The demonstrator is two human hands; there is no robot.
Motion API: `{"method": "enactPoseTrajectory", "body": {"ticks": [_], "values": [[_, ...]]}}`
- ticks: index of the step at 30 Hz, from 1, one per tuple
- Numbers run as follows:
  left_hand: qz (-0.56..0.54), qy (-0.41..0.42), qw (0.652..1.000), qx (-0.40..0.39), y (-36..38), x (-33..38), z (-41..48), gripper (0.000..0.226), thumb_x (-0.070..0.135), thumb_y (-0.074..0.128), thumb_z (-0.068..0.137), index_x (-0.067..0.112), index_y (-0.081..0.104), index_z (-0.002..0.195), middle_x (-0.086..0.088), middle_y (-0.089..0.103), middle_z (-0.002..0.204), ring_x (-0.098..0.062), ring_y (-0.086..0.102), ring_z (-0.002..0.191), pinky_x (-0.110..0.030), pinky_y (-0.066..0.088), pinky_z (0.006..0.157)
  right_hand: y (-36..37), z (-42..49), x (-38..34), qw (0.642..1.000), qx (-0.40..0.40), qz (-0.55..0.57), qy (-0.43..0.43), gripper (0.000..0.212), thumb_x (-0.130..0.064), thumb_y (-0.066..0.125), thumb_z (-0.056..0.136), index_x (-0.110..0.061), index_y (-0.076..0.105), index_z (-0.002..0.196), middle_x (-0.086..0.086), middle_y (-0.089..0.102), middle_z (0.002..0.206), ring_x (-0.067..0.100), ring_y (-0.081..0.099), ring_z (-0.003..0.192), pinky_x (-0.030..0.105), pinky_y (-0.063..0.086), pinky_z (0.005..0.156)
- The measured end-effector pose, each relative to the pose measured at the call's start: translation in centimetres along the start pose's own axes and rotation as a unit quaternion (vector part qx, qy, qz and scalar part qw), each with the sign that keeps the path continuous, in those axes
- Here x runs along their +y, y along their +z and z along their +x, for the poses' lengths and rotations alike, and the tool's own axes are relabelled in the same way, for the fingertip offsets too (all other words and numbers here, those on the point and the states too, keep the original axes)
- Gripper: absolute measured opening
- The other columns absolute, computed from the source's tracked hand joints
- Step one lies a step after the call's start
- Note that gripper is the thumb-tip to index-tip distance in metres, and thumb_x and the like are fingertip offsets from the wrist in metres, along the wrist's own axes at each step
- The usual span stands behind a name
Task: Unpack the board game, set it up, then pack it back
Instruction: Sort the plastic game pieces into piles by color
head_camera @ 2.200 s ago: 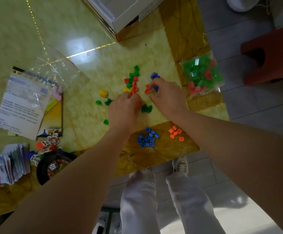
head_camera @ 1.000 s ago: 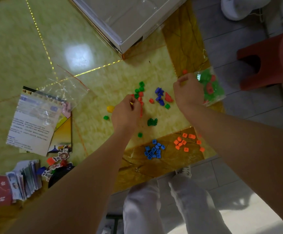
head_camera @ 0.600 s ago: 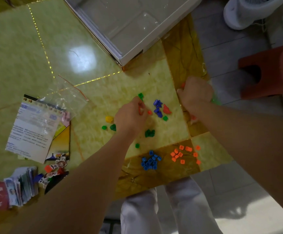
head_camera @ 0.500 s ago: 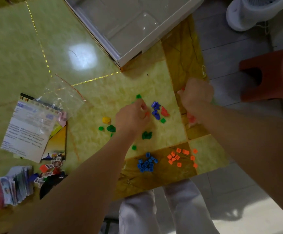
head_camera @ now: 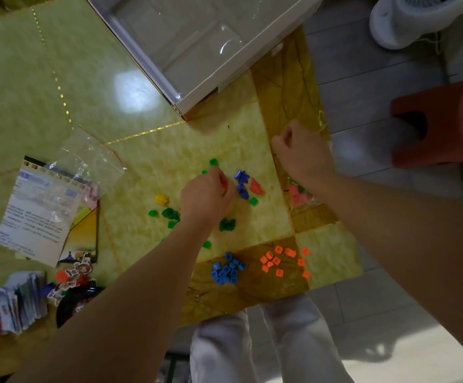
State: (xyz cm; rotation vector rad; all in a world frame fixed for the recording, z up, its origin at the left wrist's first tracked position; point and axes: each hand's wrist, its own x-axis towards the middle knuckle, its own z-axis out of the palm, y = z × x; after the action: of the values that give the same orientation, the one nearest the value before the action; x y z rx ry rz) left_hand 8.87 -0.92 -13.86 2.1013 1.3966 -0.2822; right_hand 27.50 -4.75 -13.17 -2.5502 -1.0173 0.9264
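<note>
Small plastic game pieces lie scattered on the yellow-green table. My left hand sits among them with curled fingers, pinching a small red piece. Just right of it lie dark blue pieces, a red piece and a green cube. My right hand is a fist at the table's right edge, closed on the far end of a clear bag of red and green pieces, which shows under my wrist. Blue cubes and orange cubes form two groups near the front edge.
The open white game box stands at the back. An empty zip bag, a rules sheet, a card stack and cardboard figures lie left. Beyond the table's right edge are a red stool and a white fan.
My right hand left the pieces in the middle, went right to the bag at the table edge and closed over it. My left hand stayed among the red and green pieces.
</note>
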Motion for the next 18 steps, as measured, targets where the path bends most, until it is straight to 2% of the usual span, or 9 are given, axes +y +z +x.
{"method": "enactPoseTrajectory", "body": {"ticks": [2,4,7,10,12,13,15,17,18], "values": [[-0.065,-0.015,0.998,-0.008,0.0,0.1,-0.4,0.019,0.033,0.046,0.097,0.015,0.048,0.092,0.003,0.053,0.07,-0.018,0.05,0.064,-0.031,0.029,0.054,0.1,-0.9,-0.4,0.995,-0.034,0.087,-0.021,0.027,-0.021,0.041,0.095,-0.015,0.045,0.069,0.002,0.046,0.066,0.017,0.042,0.064,0.031,0.03,0.058],[-0.142,-0.049,0.989,-0.014,0.1,0.1,-0.5,0.017,0.027,0.042,0.099,0.012,0.043,0.09,0.002,0.048,0.068,-0.015,0.045,0.061,-0.032,0.028,0.051,0.2,-1.8,-0.8,0.981,-0.081,0.178,-0.012,0.031,-0.015,0.041,0.094,-0.016,0.039,0.063,0.003,0.039,0.061,0.012,0.034,0.056,0.029,0.024,0.054],[-0.22,-0.092,0.971,-0.017,0.4,-0.3,-0.7,0.015,0.023,0.039,0.1,0.01,0.042,0.093,0.002,0.046,0.069,-0.014,0.043,0.061,-0.032,0.032,0.053,0.3,-3.0,-0.6,0.967,-0.133,0.215,0.023,0.029,-0.013,0.043,0.095,-0.012,0.05,0.067,0.001,0.05,0.059,0.001,0.036,0.041,0.02,0.028,0.046],[-0.282,-0.11,0.953,0.0,0.5,-1.3,-1.0,0.009,0.018,0.039,0.098,0.013,0.046,0.096,0.001,0.051,0.068,-0.02,0.05,0.062,-0.042,0.045,0.06,0.8,-3.7,-0.3,0.961,-0.16,0.224,0.04,0.033,-0.01,0.043,0.096,-0.015,0.058,0.067,-0.005,0.053,0.057,-0.002,0.038,0.034,0.018,0.031,0.044],[-0.298,-0.116,0.947,0.014,0.3,-1.8,-1.4,0.017,0.01,0.037,0.093,0.017,0.052,0.094,0.003,0.055,0.066,-0.018,0.053,0.057,-0.039,0.047,0.059,1.3,-4.2,-0.7,0.956,-0.199,0.21,0.042,0.036,-0.008,0.044,0.094,-0.015,0.064,0.065,-0.013,0.05,0.049,-0.001,0.041,0.041,0.021,0.037,0.054],[-0.294,-0.122,0.948,0.019,0.1,-2.1,-1.6,0.021,0.007,0.037,0.09,0.019,0.055,0.09,0.006,0.057,0.065,-0.014,0.053,0.053,-0.034,0.045,0.056,1.7,-4.6,-1.0,0.952,-0.225,0.203,0.043,0.034,-0.009,0.045,0.094,-0.014,0.069,0.07,-0.013,0.05,0.051,0.002,0.042,0.047,0.024,0.038,0.058],[-0.262,-0.141,0.954,0.028,-0.4,-2.4,-2.4,0.026,0.004,0.037,0.087,0.021,0.057,0.085,0.009,0.055,0.061,-0.006,0.048,0.047,-0.027,0.036,0.049,2.8,-5.4,-1.4,0.951,-0.257,0.165,0.047,0.029,-0.014,0.045,0.096,-0.01,0.073,0.091,-0.002,0.06,0.071,0.009,0.046,0.06,0.027,0.038,0.059],[-0.211,-0.161,0.963,0.038,-0.6,-2.8,-3.2,0.027,0.006,0.037,0.089,0.023,0.058,0.087,0.007,0.052,0.059,-0.011,0.044,0.049,-0.028,0.028,0.048,4.1,-5.9,-1.3,0.97,-0.21,0.118,0.027,0.03,-0.018,0.042,0.098,-0.011,0.071,0.097,0.006,0.066,0.095,0.017,0.057,0.078,0.031,0.046,0.067],[-0.19,-0.165,0.967,0.043,-0.6,-3.1,-3.6,0.026,0.008,0.036,0.091,0.023,0.058,0.089,0.006,0.052,0.06,-0.014,0.045,0.051,-0.029,0.027,0.049,4.4,-6.1,-1.3,0.98,-0.169,0.106,0.016,0.03,-0.018,0.041,0.098,-0.011,0.069,0.092,0.007,0.068,0.097,0.02,0.06,0.083,0.034,0.049,0.072]]}}
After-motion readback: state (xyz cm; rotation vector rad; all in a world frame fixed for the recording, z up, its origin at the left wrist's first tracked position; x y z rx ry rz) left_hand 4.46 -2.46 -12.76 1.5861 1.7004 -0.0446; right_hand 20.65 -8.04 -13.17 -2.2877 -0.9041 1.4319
